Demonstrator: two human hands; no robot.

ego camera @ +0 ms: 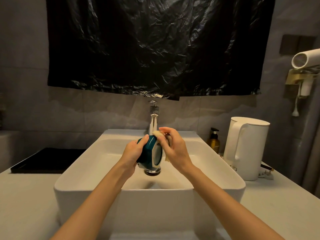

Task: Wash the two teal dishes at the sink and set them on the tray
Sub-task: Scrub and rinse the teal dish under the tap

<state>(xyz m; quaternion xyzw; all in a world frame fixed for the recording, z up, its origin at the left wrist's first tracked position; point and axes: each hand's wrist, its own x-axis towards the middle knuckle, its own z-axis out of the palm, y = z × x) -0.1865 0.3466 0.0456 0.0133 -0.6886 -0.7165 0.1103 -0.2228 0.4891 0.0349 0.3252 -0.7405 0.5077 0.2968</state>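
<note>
White sink (86,163) set on the tabletop (26,196), with a black tray (46,160) to its left. Over the basin, the left hand (132,153) is clamped on a teal dish (150,152) tipped on edge. The right hand (173,146) presses a pale sponge (158,134) to the dish's rim.

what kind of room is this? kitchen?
Probably a bathroom, perhaps a hotel's, not a kitchen. A white vessel sink sits on a vanity counter, a wall-mounted hair dryer hangs at right, and an amber pump bottle stands beside a white electric kettle.
</note>
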